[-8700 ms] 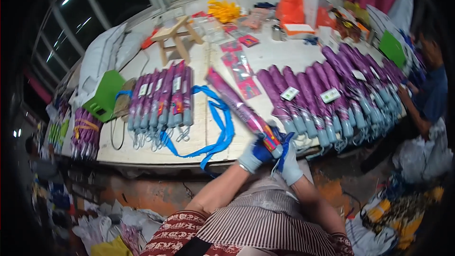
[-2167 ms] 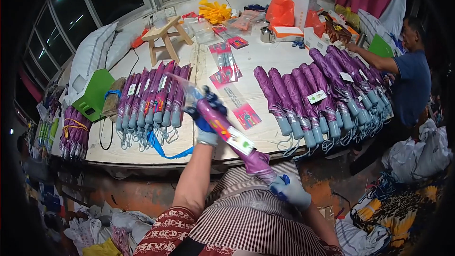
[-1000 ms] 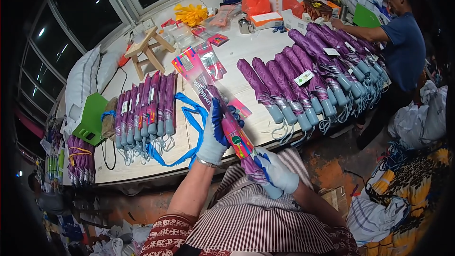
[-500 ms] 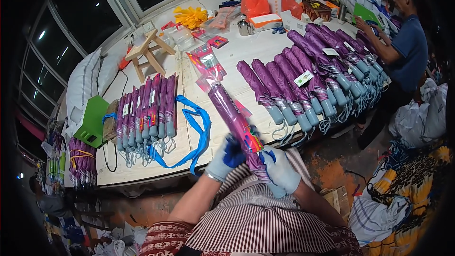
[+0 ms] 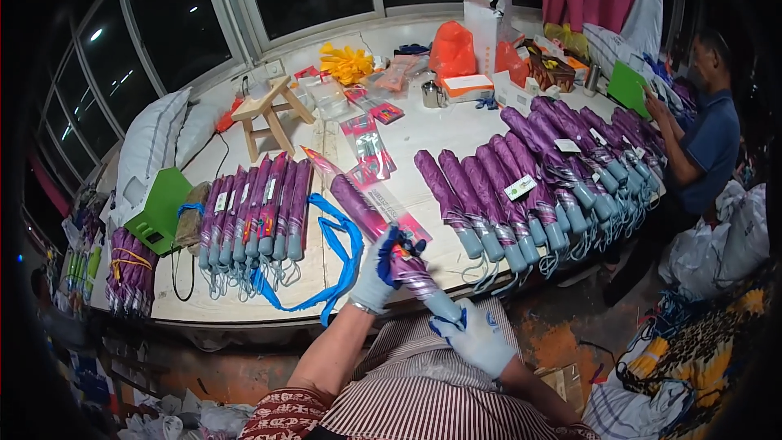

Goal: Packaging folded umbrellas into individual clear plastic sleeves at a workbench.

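Note:
A folded purple umbrella (image 5: 419, 279) with a grey handle slants across the table's front edge, its far part inside a clear and pink plastic sleeve (image 5: 391, 208). My left hand (image 5: 380, 274), in a white glove with blue-coated fingers, is wrapped round the umbrella at the sleeve's near end. At the lower end my right hand (image 5: 479, 337), gloved alike, has its fingers closed on the grey handle. Right of them lies a row of bare purple umbrellas (image 5: 489, 187) with grey handles and cord loops. To the left, several sleeved umbrellas (image 5: 257, 208) lie side by side.
A blue strap (image 5: 352, 236) lies left of my hands. Flat pink sleeves (image 5: 366, 147), a wooden stool (image 5: 273, 114) and a metal pot (image 5: 432, 94) stand or lie farther back. A green box (image 5: 155, 210) sits at left. Another person (image 5: 705, 134) stands at right.
My right hand has shifted from the umbrella's lower shaft down to its handle. My left hand has closed round the shaft. The umbrella's far end sits lower in the picture; the view has tilted up.

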The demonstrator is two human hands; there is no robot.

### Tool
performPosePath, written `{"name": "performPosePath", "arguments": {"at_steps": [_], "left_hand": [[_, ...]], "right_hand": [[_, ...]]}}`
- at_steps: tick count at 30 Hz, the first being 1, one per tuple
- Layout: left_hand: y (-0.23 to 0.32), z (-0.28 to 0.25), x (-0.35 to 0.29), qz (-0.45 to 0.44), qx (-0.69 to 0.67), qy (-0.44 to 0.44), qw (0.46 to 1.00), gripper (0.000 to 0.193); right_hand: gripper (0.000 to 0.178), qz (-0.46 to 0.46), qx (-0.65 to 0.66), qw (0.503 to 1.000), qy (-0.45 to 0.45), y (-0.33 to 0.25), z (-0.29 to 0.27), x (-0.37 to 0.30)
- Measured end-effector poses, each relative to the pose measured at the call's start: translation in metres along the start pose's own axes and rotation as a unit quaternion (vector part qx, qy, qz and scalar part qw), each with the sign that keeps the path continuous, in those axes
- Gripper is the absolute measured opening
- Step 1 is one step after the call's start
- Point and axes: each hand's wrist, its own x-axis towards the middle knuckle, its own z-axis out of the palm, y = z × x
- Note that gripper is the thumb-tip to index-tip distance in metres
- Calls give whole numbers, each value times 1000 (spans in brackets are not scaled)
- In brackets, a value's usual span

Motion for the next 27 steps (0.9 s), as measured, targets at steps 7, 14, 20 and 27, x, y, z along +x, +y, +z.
{"name": "performPosePath", "arguments": {"at_steps": [7,14,20,27], "left_hand": [[-32,-5,-14,-1,254,-18,967,25],[130,-76,45,209,-22,-184,960,39],[46,-39,44,128,-95,-317,935,67],[-33,5,-14,7,202,-112,973,69]], "right_hand": [[35,-102,198,975,19,26,25,32],[24,-99,-101,990,17,10,2,-10],[22,16,168,982,-80,27,11,6],[18,-235,196,952,-23,61,27,34]]}}
